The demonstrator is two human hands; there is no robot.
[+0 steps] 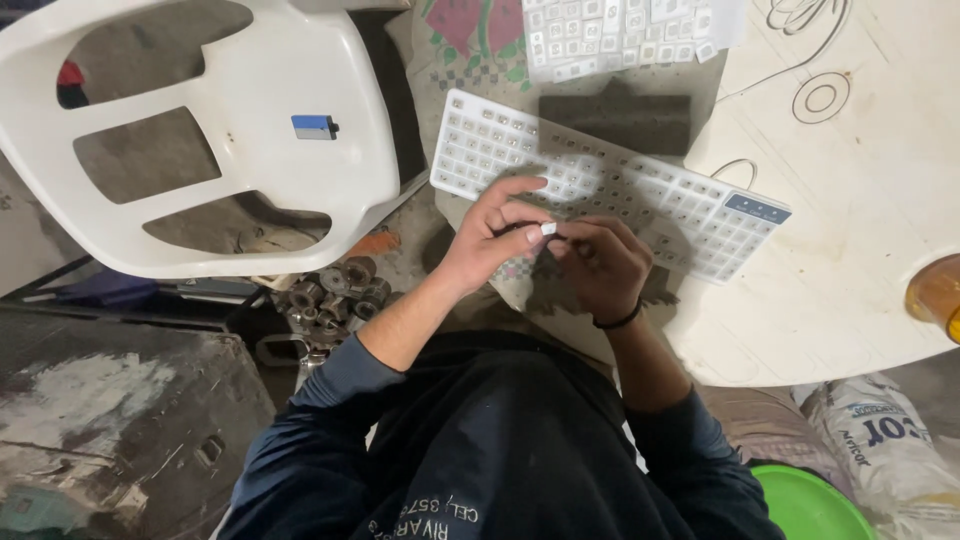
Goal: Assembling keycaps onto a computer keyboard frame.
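Left hand [492, 232] and right hand [600, 262] meet just in front of a white keyboard frame [600, 190] stripped of its caps, lying slantwise on the pale round surface [860, 230]; the left pinches a small white keycap [548, 229] between thumb and forefinger, and the right, fingers curled in narrow, touches the same keycap from the other side. Beyond the frame lie a dark foam strip [615, 122] and a sheet of loose white keycaps [620, 35]. A white plastic chair [250, 130] stands left of the surface.
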